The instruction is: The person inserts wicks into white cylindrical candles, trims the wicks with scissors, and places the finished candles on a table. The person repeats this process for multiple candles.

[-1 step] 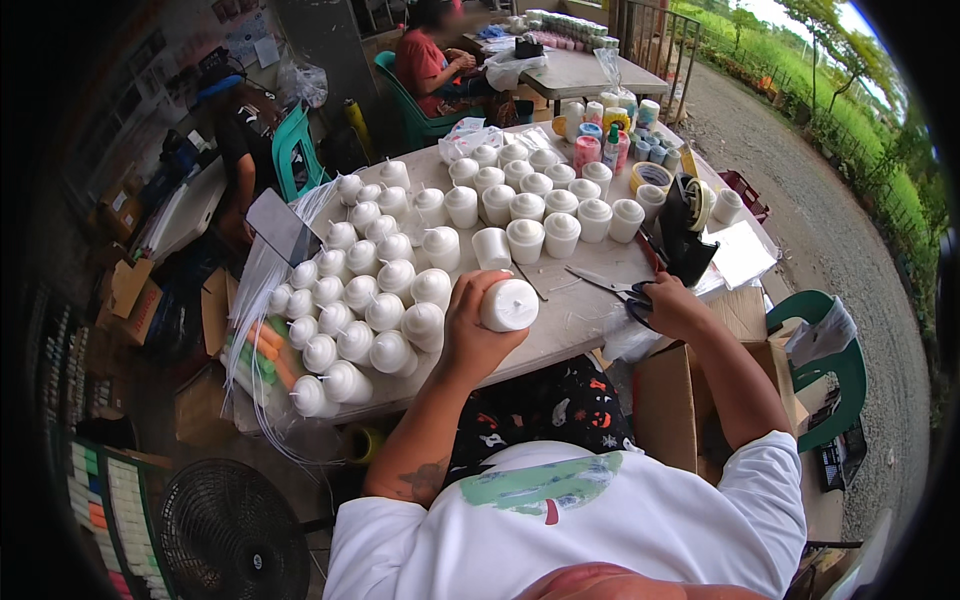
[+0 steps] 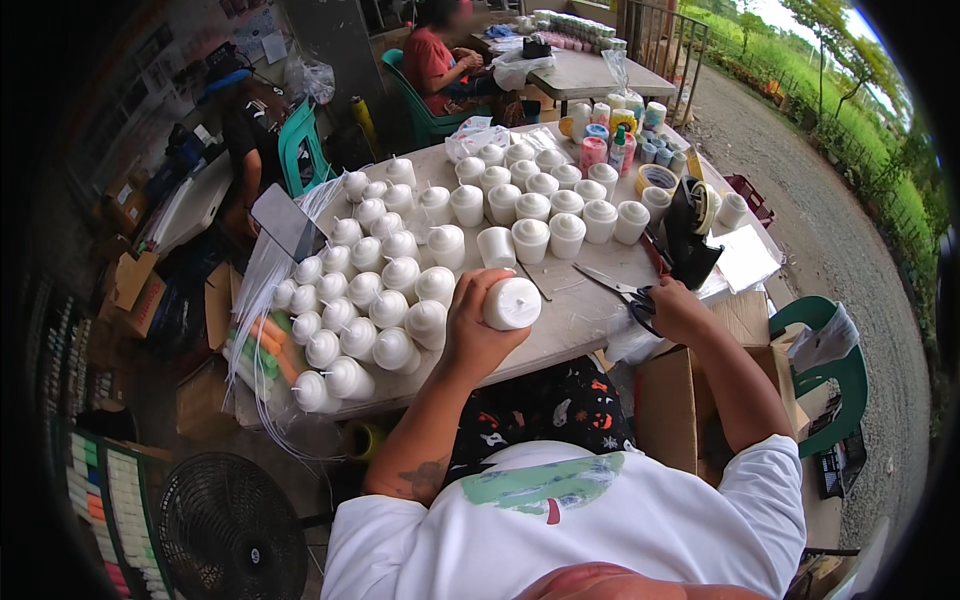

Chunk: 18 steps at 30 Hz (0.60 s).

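My left hand (image 2: pixel 472 325) is wrapped round a white candle (image 2: pixel 512 303) over the near part of the table, with one round end facing up and a short wick stub in its middle. Off to the right, my right hand (image 2: pixel 683 308) grips the dark handles of a pair of scissors (image 2: pixel 622 287). Their blades are a little apart and point left, over the tabletop away from the held candle. Just beyond my left hand lies a tilted white candle (image 2: pixel 496 247). Many white candles (image 2: pixel 395 350) with tapered tops and wicks stand in rows at the left and back.
A black tape dispenser (image 2: pixel 692 235) stands right, near a tape roll (image 2: pixel 656 178). A phone or tablet (image 2: pixel 288 222) leans at the left beside long white wicks (image 2: pixel 258 300). An open cardboard box (image 2: pixel 665 400) sits by my right arm. Two other people sit farther off.
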{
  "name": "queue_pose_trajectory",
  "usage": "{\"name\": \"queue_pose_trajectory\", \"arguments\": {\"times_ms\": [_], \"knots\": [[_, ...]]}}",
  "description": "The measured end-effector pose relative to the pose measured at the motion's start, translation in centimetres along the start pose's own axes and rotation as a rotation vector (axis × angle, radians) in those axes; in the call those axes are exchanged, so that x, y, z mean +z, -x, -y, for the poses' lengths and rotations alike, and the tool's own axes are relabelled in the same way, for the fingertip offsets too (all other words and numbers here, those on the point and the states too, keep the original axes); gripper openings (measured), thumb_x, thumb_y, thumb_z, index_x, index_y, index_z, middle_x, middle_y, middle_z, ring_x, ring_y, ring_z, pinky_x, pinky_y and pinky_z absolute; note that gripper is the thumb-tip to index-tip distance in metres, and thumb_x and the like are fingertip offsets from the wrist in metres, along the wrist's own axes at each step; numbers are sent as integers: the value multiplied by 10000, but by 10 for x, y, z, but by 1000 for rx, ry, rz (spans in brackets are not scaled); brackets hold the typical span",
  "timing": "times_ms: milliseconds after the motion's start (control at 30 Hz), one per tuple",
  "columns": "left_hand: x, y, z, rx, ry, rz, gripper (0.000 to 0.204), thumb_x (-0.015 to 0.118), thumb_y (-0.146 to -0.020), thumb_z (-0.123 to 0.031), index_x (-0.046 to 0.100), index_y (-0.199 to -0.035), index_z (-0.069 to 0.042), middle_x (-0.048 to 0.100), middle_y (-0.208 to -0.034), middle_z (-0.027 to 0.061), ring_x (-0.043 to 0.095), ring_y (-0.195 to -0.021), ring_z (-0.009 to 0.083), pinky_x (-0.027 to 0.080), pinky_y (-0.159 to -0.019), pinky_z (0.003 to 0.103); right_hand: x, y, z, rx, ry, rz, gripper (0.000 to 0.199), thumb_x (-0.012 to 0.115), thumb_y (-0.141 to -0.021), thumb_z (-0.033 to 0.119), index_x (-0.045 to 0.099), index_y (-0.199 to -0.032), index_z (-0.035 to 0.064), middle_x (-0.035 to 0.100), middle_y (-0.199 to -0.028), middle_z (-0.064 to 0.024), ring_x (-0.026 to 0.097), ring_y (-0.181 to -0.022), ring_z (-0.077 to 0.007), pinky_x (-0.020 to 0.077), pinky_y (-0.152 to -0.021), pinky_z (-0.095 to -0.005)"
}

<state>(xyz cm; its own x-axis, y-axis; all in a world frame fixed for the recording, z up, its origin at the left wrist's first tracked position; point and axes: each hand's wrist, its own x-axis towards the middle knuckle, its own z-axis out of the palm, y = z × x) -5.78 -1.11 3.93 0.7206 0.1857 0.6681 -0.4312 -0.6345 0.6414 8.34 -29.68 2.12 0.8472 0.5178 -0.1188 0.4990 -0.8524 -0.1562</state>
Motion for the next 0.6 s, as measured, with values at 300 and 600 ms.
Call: {"name": "queue_pose_trajectory", "arguments": {"times_ms": [300, 600], "knots": [[0, -1, 4, -20, -66, 11, 608, 787, -583, -31, 540, -1131, -128, 539, -1055, 113, 565, -997, 321, 476, -853, 410, -32, 30, 35, -185, -982, -279, 281, 686, -769, 19, 573, -1023, -19, 649, -916, -102, 643, -887, -230, 500, -834, -322], [3, 4, -1, -32, -34, 28, 627, 782, -588, -24, 525, -1150, -136, 528, -1070, 120, 560, -1008, 325, 480, -859, 420, -41, 60, 125, -816, -1765, -566, 291, 577, -898, 2, 508, -1180, 18, 578, -1178, -134, 585, -1103, -286, 490, -919, -397]]}}
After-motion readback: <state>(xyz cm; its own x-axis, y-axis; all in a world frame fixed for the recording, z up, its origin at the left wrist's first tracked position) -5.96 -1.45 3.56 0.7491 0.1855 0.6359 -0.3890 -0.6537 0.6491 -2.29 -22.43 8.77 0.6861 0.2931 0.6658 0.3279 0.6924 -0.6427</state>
